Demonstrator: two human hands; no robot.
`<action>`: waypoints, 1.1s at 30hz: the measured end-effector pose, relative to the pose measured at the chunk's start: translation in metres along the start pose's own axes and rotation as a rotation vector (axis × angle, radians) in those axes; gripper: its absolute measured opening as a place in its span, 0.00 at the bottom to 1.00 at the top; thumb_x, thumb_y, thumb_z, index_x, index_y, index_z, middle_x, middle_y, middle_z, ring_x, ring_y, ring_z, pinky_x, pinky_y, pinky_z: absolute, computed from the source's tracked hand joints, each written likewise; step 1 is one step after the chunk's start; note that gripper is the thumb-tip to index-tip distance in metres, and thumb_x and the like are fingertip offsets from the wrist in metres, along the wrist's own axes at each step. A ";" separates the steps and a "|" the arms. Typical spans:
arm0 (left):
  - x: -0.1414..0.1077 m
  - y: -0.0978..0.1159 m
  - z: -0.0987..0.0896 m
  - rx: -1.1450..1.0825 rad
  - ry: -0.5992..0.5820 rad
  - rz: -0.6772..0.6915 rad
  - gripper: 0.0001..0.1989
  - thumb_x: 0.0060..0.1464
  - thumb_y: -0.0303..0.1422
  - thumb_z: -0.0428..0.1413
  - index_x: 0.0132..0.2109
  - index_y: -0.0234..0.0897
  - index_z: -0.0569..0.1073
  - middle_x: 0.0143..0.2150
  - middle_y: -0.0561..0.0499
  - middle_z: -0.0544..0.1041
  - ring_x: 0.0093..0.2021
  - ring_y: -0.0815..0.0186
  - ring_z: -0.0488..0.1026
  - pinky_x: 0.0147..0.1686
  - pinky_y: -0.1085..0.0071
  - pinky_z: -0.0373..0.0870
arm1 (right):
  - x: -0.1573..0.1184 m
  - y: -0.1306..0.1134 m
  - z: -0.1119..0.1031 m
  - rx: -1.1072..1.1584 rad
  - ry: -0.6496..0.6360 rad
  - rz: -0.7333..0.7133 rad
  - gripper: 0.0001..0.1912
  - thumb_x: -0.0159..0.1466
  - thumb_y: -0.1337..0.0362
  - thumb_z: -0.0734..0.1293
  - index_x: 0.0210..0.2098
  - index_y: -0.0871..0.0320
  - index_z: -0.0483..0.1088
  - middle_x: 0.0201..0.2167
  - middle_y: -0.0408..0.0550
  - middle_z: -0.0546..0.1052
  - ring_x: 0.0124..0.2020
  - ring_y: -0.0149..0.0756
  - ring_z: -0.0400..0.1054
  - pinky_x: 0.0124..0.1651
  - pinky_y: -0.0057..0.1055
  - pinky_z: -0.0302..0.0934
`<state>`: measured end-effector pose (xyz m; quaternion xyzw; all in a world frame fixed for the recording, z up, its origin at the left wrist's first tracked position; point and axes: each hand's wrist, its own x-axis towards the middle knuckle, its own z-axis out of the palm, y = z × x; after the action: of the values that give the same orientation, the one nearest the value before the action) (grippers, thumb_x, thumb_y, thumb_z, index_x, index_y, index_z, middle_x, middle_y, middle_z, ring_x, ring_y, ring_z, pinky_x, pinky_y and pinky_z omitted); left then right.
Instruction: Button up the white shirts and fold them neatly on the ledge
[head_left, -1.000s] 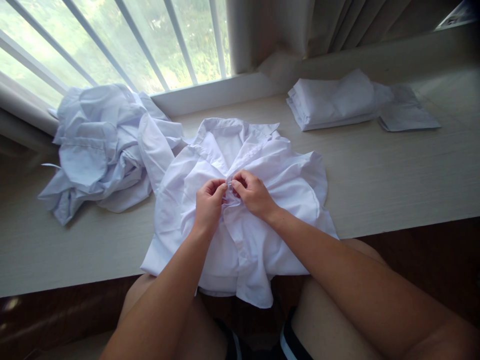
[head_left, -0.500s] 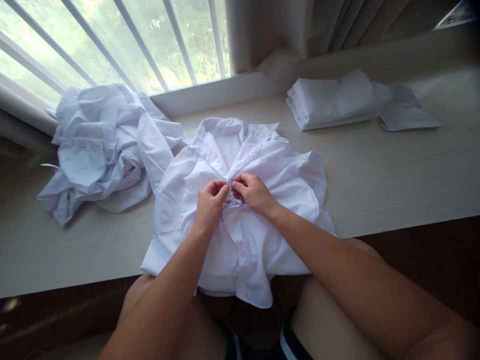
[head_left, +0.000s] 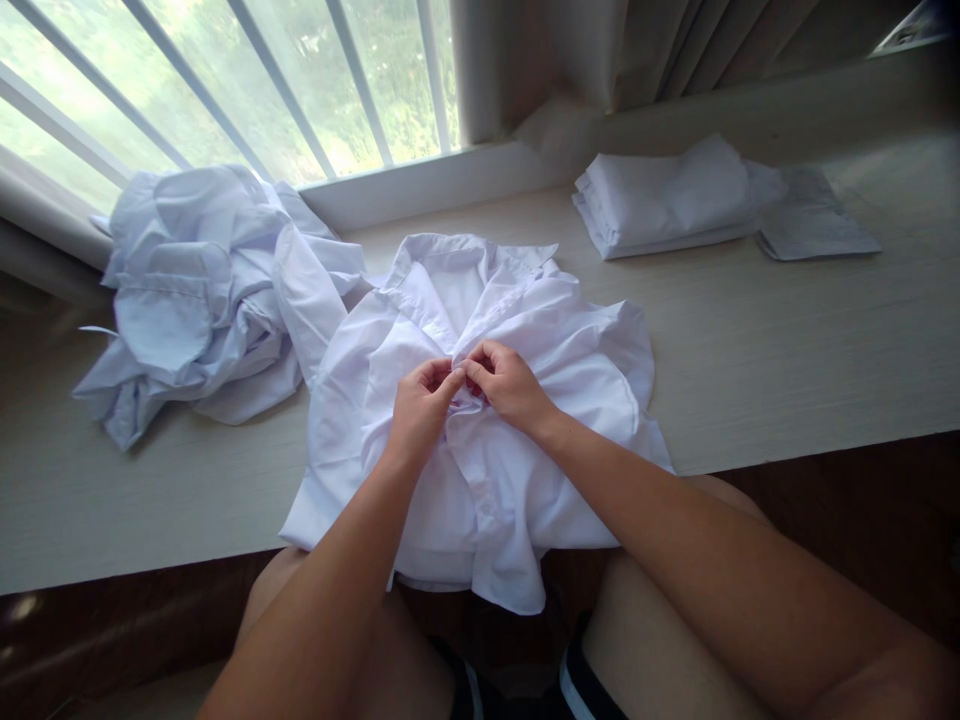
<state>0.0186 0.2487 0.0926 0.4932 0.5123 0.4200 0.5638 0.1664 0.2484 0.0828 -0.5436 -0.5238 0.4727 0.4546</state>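
Note:
A white collared shirt (head_left: 570, 365) lies front side up before me, its collar toward the window and its lower edge hanging over the near edge of the ledge. My left hand (head_left: 426, 398) pinches the shirt's front opening just below the collar. Close against it, my right hand (head_left: 504, 382) pinches the same spot from the other side, thumb and fingertips together. The two thumbs almost touch. Whatever small part sits between the fingertips is hidden. Below the hands, the loose front strip runs down and droops past the edge.
A crumpled heap of white clothes (head_left: 202, 300) lies to the left, touching the shirt. Folded white cloth (head_left: 667, 200) rests at the back right. The pale ledge (head_left: 787, 340) runs under a barred window (head_left: 285, 80), with grey curtains (head_left: 540, 60) beside it. My legs are below the edge.
My hands have come slightly closer together at the front opening, the left thumb shifting a little to the right. The shirt and other cloths stay where they were.

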 end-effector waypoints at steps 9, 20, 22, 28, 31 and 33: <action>0.002 0.000 -0.003 -0.023 0.016 -0.017 0.20 0.48 0.41 0.70 0.44 0.33 0.81 0.36 0.47 0.82 0.34 0.66 0.76 0.34 0.73 0.69 | 0.000 0.002 0.001 0.022 0.002 -0.024 0.07 0.65 0.58 0.65 0.33 0.55 0.68 0.26 0.40 0.73 0.27 0.32 0.68 0.34 0.30 0.63; 0.001 0.008 -0.008 -0.189 -0.027 -0.141 0.21 0.44 0.40 0.73 0.44 0.34 0.82 0.38 0.47 0.81 0.32 0.69 0.75 0.30 0.74 0.68 | 0.000 0.003 -0.002 -0.084 0.035 -0.077 0.06 0.64 0.60 0.67 0.39 0.55 0.72 0.30 0.42 0.76 0.33 0.34 0.70 0.40 0.30 0.64; 0.002 0.008 -0.009 -0.197 -0.001 -0.158 0.21 0.45 0.42 0.72 0.43 0.34 0.81 0.35 0.49 0.79 0.30 0.70 0.73 0.29 0.75 0.68 | 0.000 0.001 -0.002 -0.081 0.056 -0.091 0.06 0.65 0.59 0.67 0.37 0.55 0.72 0.30 0.43 0.76 0.33 0.34 0.71 0.40 0.30 0.64; 0.007 0.007 -0.011 -0.082 -0.027 -0.153 0.21 0.47 0.45 0.70 0.41 0.33 0.81 0.28 0.53 0.72 0.26 0.73 0.65 0.26 0.77 0.63 | -0.003 -0.001 -0.002 -0.112 0.067 -0.151 0.08 0.67 0.58 0.65 0.37 0.55 0.73 0.31 0.43 0.77 0.33 0.34 0.70 0.40 0.30 0.63; 0.005 0.009 -0.011 -0.025 -0.025 -0.121 0.18 0.49 0.45 0.69 0.36 0.32 0.80 0.26 0.53 0.70 0.26 0.73 0.64 0.25 0.77 0.60 | -0.004 -0.002 -0.002 -0.137 0.063 -0.158 0.08 0.68 0.58 0.65 0.37 0.55 0.72 0.31 0.43 0.77 0.33 0.35 0.70 0.40 0.30 0.62; 0.004 0.010 -0.011 -0.014 -0.004 -0.118 0.17 0.48 0.44 0.69 0.34 0.33 0.78 0.26 0.53 0.70 0.26 0.73 0.64 0.25 0.77 0.60 | -0.004 -0.003 -0.003 -0.151 0.063 -0.160 0.08 0.67 0.58 0.65 0.36 0.55 0.71 0.31 0.43 0.77 0.33 0.35 0.70 0.40 0.30 0.61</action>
<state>0.0083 0.2558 0.1022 0.4590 0.5363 0.3886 0.5922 0.1686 0.2442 0.0867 -0.5474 -0.5849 0.3767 0.4651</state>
